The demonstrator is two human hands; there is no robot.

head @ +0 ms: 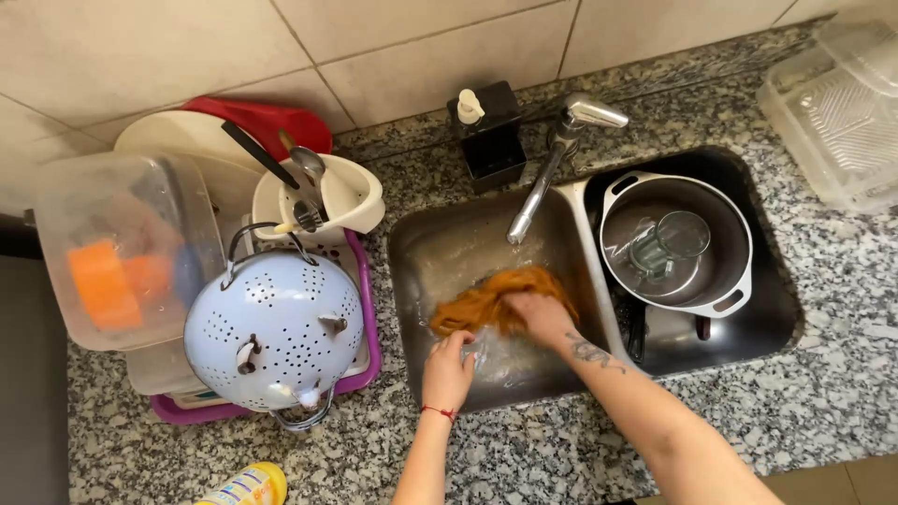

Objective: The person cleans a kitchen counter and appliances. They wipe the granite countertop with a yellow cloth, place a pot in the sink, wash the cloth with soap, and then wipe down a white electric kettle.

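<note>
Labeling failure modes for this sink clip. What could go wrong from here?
1. Splash: the faucet spout sits right above the orange cloth that the right hand presses into the basin, so any running water could spray onto the granite counter.
2. Breakage: a glass lies loose inside the pot in the neighbouring basin; a bumped pot may crack it.
3. The left hand rests on wet steel and could slip.

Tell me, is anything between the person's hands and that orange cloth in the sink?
Nothing visible. The right hand already presses on the orange cloth, and the left hand sits just beside it in the left sink basin.
</note>
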